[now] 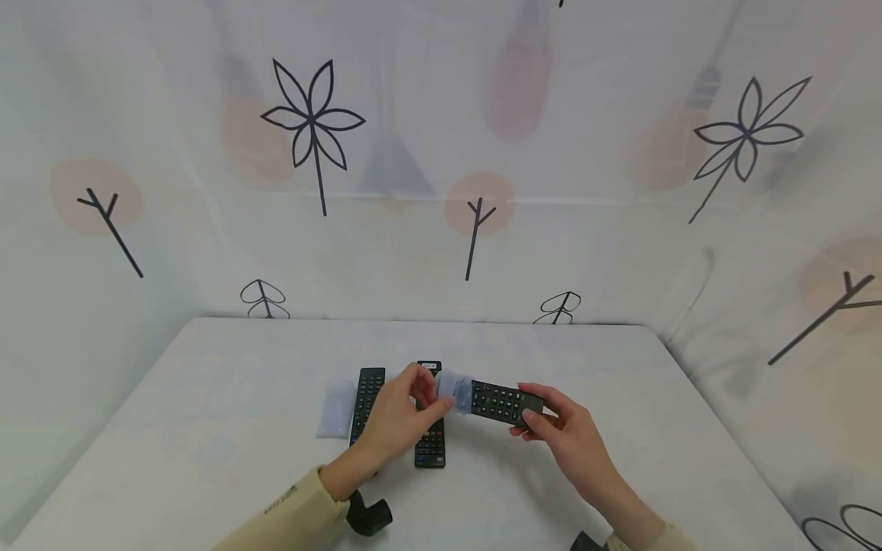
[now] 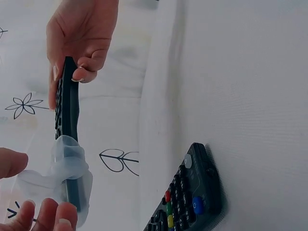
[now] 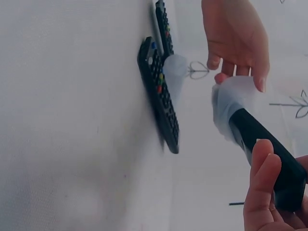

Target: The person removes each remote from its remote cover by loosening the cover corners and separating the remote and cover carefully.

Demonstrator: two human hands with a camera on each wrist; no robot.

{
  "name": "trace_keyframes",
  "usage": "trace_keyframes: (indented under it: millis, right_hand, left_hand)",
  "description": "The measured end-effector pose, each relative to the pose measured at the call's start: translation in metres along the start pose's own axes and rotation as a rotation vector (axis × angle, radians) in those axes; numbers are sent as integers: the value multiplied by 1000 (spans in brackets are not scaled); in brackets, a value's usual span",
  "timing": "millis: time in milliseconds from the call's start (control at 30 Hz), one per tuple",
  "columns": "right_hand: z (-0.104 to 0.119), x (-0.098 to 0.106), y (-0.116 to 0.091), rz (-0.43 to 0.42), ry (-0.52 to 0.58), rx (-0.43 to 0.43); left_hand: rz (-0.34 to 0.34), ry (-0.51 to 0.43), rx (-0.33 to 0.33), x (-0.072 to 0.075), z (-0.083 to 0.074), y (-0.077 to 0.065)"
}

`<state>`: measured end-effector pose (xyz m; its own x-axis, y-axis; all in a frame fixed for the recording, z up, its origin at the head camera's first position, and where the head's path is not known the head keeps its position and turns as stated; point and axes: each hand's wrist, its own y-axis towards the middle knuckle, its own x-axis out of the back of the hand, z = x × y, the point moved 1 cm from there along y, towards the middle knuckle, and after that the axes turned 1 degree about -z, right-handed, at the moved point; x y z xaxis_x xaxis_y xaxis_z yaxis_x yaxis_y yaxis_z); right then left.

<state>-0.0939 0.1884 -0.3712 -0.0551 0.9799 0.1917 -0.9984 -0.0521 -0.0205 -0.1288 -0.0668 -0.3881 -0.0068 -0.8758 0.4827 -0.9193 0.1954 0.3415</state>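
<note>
My right hand [image 1: 572, 440] grips the lower end of a black remote control [image 1: 501, 403], lifted off the table and tilted. A translucent bluish plastic sleeve [image 1: 455, 392] covers the remote's far end, bunched up around it. At the sleeve's loose end is my left hand [image 1: 396, 417], its thumb and fingers spread apart on either side. In the left wrist view, the fingertips [image 2: 65, 214] are at the sleeve's edge, and a gap shows between thumb and fingers. Beneath the left hand, a second black remote [image 1: 430, 450] lies on the table, partly hidden.
Another black remote [image 1: 368, 390] lies left of the second one, partly behind the left forearm. Beside it rests a flat translucent sleeve [image 1: 336, 409]. The white table [image 1: 241, 383] meets a patterned cloth wall [image 1: 413, 252] at the back.
</note>
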Motion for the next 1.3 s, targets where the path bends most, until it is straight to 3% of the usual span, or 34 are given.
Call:
trace_keyframes:
  millis: [167,500,800,1000,1300]
  right_hand:
    - [1,-4,-4,0,-30,40]
    - [-3,-5,-5,27,-66,115]
    - [-7,-2,1,25,-87,68]
    - [-10,0,4,2,-163,54]
    - [-15,5,7,-22,-115,0]
  left_hand:
    - [4,7,64,0,0,-1]
    - [29,23,57,2,4,-2]
    - [54,-107,80,8,1,0]
    - [62,-186,82,10,1,0]
    - [78,-201,116,14,4,1]
